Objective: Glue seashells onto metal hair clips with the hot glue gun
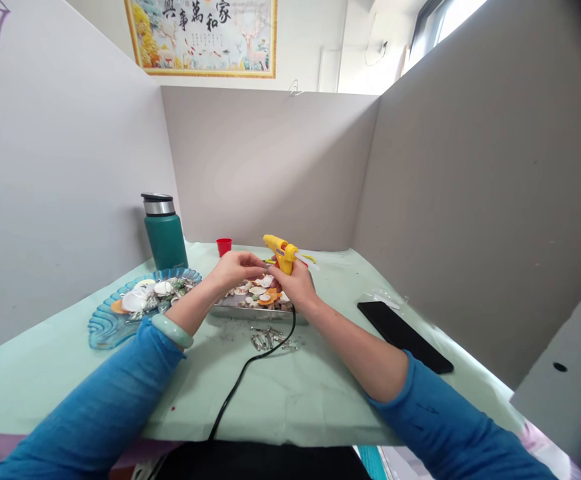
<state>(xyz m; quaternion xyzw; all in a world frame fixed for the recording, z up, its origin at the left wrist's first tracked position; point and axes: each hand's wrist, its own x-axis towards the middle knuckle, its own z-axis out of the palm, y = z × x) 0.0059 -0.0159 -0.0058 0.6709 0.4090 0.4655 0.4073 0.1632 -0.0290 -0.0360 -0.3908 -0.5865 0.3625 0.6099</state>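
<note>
My right hand [294, 281] is wrapped round the handle of a yellow glue gun [281, 251], its black cord running down the table. My left hand [237, 268] is beside it, fingertips pinched close to the right fingers; whatever they hold is too small to make out. Both hands are above a metal tray [250, 312] of shells and orange pieces [270, 297]. Several small metal clips [267, 339] lie in front of the tray.
A blue scalloped dish [104, 327] with shells stands at the left, a green bottle [166, 240] behind it. A red cup [224, 247] is at the back. On the right lie a black phone-like slab [404, 335] and clear plastic [387, 298]. Grey panels enclose the table.
</note>
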